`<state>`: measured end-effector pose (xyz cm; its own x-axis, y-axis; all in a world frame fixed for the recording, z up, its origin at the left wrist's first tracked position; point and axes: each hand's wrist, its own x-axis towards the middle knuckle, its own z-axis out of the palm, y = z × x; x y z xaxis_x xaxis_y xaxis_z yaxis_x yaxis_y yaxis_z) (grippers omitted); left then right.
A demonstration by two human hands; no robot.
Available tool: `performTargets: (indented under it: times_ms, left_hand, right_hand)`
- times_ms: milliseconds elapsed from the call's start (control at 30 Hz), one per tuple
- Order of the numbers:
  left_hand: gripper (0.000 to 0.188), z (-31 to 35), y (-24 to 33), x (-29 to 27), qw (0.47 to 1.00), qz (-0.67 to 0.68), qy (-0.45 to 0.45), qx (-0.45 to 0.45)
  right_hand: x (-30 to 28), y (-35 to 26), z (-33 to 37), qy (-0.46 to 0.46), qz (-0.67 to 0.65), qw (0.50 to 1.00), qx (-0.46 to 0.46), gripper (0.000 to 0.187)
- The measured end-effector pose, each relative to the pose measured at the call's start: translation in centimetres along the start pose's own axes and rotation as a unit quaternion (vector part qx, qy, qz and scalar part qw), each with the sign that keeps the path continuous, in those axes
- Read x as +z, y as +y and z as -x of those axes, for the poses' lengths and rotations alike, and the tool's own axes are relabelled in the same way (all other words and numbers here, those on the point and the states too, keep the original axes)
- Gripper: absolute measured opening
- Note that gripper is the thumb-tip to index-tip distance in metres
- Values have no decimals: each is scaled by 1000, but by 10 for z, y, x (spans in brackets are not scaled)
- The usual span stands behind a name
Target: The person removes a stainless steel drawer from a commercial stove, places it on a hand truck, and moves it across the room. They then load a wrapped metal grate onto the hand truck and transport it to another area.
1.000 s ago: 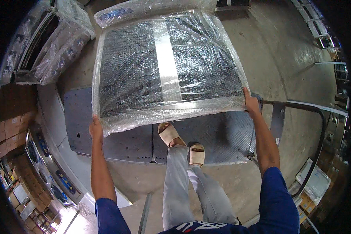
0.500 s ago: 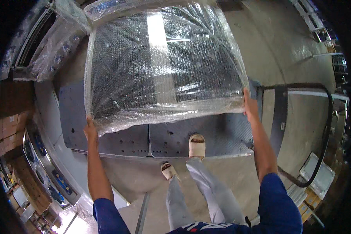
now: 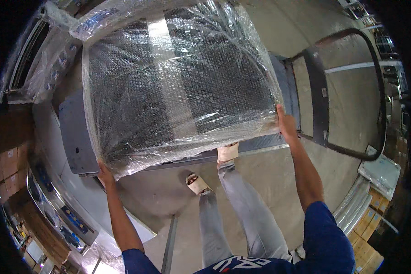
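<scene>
A large flat rectangular panel wrapped in bubble wrap (image 3: 128,91) is held out in front of me, its surface dark under the clear film. My left hand (image 3: 106,175) is closed on its near left corner. At the near right corner, my right hand (image 3: 286,125) grips the wrapped edge. Beneath the panel lies the grey deck of a platform cart (image 3: 74,148), mostly hidden by it. Whether the far end of the panel rests on anything cannot be made out.
The cart's black handle frame (image 3: 382,96) stands on the right. More plastic-wrapped goods (image 3: 55,68) are at the far left, with cardboard boxes (image 3: 7,164) nearer. A wrapped white slab (image 3: 382,176) and cartons (image 3: 365,223) sit at right. A metal bar (image 3: 170,242) is near my feet.
The panel's near edge has come closer to me, covering more of the cart deck and part of my right sandal. The view has shifted slightly. Both hands keep their hold.
</scene>
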<state>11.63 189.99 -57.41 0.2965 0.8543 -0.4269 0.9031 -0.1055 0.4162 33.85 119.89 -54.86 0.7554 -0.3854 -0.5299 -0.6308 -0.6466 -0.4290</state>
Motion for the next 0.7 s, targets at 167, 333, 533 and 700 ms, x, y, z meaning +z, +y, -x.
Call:
performTargets:
  times_ms: [167,333,533,700]
  left_hand:
    - [67,-8,13,0,992,-34,1,122]
    - [65,-47,9,-15,983,-129,-35,127]
    - [79,-14,73,-19,963,192,-175,-72]
    - [90,35,124,-9,933,261,-233,-85]
  right_hand:
    - [4,20,-2,26,31,999,15,98]
    - [18,52,31,17,41,999,-1,99]
    - [-3,8,59,-28,-39,994,100,98]
    - [8,17,32,-28,-98,982,158,102]
